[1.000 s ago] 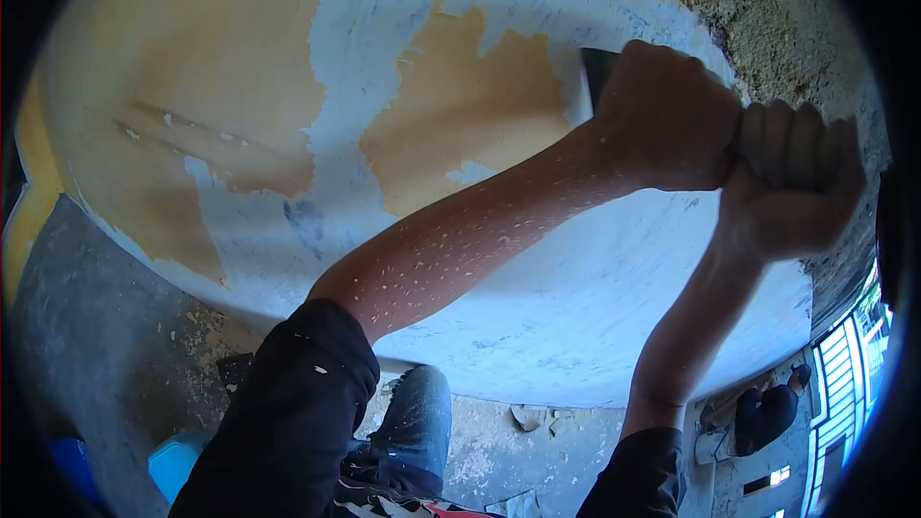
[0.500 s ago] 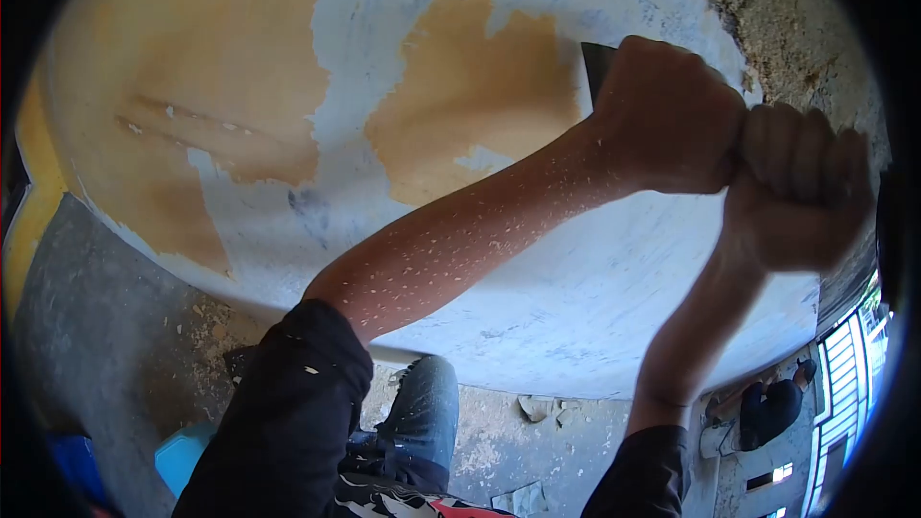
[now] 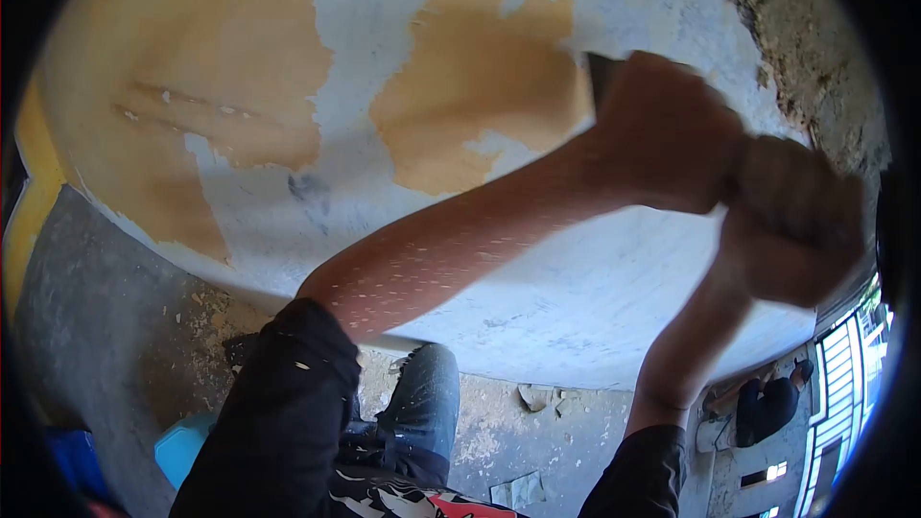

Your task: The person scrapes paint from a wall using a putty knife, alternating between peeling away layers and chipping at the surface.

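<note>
Both fists are wrapped around the handle of a scraper (image 3: 601, 80), whose dark flat blade sticks out past my left hand (image 3: 669, 134). My right hand (image 3: 796, 216) is closed right behind the left one, at the handle's rear, and is smeared by motion. The handle itself is hidden inside the fingers. The blade is at the right edge of a patch of yellow-tan paint (image 3: 480, 86) on the wall (image 3: 556, 297). Around that patch the surface is bare and whitish. Pale flakes dot my left forearm.
Rough exposed masonry (image 3: 815, 58) borders the wall at upper right. Paint scraps (image 3: 519, 490) lie on the floor (image 3: 576, 432). A light-blue container (image 3: 182, 451) stands at lower left. Another person (image 3: 767, 410) is low down near a white grille (image 3: 835, 374) at right.
Both hands have shifted slightly downward in view with the scraper, the right one most. The tan patch appears a little further right, and its right border still meets the blade.
</note>
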Demonstrator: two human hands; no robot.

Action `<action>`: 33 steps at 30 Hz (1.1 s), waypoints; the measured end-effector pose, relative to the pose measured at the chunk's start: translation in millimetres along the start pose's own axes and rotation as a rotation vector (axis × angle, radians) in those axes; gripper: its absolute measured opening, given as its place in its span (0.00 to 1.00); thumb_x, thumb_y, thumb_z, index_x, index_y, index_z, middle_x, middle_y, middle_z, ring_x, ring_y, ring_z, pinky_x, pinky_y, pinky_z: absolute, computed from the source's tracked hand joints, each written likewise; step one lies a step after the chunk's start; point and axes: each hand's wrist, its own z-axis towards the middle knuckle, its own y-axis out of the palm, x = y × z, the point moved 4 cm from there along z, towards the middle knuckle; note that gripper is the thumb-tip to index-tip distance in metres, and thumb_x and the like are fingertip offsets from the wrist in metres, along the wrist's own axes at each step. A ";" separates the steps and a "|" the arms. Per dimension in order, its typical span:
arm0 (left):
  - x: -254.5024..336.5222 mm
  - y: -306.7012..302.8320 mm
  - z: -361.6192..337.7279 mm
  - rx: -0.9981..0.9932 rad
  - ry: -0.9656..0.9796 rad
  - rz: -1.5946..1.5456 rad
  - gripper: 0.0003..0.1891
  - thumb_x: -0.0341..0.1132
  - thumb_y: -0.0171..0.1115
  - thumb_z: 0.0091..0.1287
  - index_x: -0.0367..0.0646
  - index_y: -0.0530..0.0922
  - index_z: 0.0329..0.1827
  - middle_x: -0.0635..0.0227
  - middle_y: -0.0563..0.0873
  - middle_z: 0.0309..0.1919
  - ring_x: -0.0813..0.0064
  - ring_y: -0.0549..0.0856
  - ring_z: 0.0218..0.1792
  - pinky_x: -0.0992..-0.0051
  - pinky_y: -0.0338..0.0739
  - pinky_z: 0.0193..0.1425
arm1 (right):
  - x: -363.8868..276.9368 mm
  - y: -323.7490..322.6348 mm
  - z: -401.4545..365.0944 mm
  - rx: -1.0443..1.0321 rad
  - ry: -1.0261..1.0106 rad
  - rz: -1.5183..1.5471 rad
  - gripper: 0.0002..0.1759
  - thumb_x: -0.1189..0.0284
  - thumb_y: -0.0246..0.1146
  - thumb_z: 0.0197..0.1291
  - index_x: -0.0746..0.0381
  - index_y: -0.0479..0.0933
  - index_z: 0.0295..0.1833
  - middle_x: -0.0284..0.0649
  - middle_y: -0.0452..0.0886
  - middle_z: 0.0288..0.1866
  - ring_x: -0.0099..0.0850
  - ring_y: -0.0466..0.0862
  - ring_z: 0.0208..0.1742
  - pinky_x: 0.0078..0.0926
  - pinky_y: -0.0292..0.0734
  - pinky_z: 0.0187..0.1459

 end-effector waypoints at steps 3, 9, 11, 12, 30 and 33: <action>3.6 2.5 7.9 -0.118 -0.008 0.003 0.10 0.43 0.67 0.37 0.48 0.79 0.14 0.66 0.82 0.14 0.67 0.84 0.19 0.65 0.76 0.22 | 3.0 -5.1 0.1 0.030 0.092 0.084 0.19 0.72 0.42 0.62 0.50 0.51 0.17 0.29 0.50 0.11 0.21 0.47 0.14 0.25 0.49 0.22; 6.6 7.2 8.3 -0.137 0.008 0.057 0.07 0.41 0.65 0.34 0.52 0.77 0.12 0.70 0.80 0.13 0.66 0.83 0.18 0.64 0.72 0.19 | -0.2 -2.8 -6.8 -0.161 0.037 0.012 0.18 0.73 0.38 0.66 0.51 0.54 0.21 0.30 0.53 0.14 0.23 0.50 0.16 0.26 0.52 0.22; 10.9 8.3 16.8 -0.196 -0.007 0.075 0.07 0.41 0.66 0.33 0.51 0.77 0.12 0.70 0.80 0.13 0.67 0.82 0.17 0.62 0.70 0.17 | -8.1 -4.5 1.6 -0.160 0.012 0.040 0.17 0.74 0.38 0.65 0.51 0.55 0.21 0.30 0.53 0.14 0.23 0.50 0.16 0.27 0.52 0.22; 8.4 11.5 14.5 -0.200 -0.024 0.092 0.08 0.41 0.66 0.33 0.51 0.77 0.12 0.69 0.80 0.13 0.66 0.82 0.17 0.62 0.69 0.17 | -4.6 -9.0 -1.5 -0.038 0.005 0.008 0.16 0.74 0.39 0.58 0.50 0.52 0.18 0.31 0.51 0.12 0.22 0.49 0.15 0.27 0.49 0.22; 8.0 10.7 0.4 -0.001 0.025 0.056 0.09 0.42 0.64 0.34 0.50 0.74 0.11 0.69 0.77 0.12 0.65 0.80 0.16 0.65 0.72 0.19 | -4.6 2.5 -11.8 -0.010 0.091 0.047 0.21 0.72 0.39 0.65 0.49 0.52 0.17 0.28 0.52 0.13 0.22 0.49 0.16 0.26 0.49 0.24; 0.2 13.5 -18.0 0.061 0.047 0.023 0.09 0.42 0.64 0.31 0.52 0.73 0.11 0.71 0.76 0.11 0.68 0.81 0.17 0.66 0.73 0.20 | 11.3 8.6 -24.6 -0.091 0.061 0.037 0.20 0.73 0.39 0.63 0.48 0.52 0.16 0.29 0.52 0.13 0.22 0.49 0.16 0.27 0.50 0.24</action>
